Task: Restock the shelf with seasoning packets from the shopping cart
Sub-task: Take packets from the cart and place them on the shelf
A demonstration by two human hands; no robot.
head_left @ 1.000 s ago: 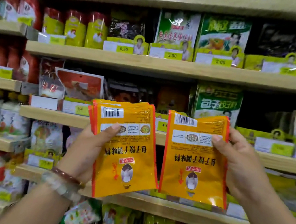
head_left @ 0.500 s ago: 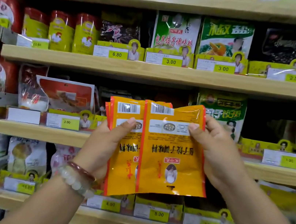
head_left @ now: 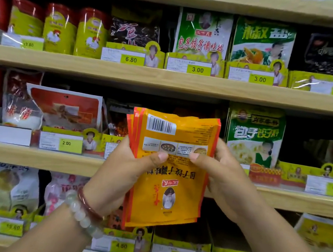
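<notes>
Both hands hold a stack of orange seasoning packets [head_left: 171,169] upside down before the wooden shelf [head_left: 48,160], the left hand [head_left: 123,175] at the stack's nine o'clock and the right hand [head_left: 224,177] at three o'clock, thumbs pressed on its front, with a green packet [head_left: 254,137] at two o'clock.

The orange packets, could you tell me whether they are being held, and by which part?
Yes: both hands hold the packets as one stack, left hand on its left edge, right hand on its right edge, thumbs across the front.
</notes>
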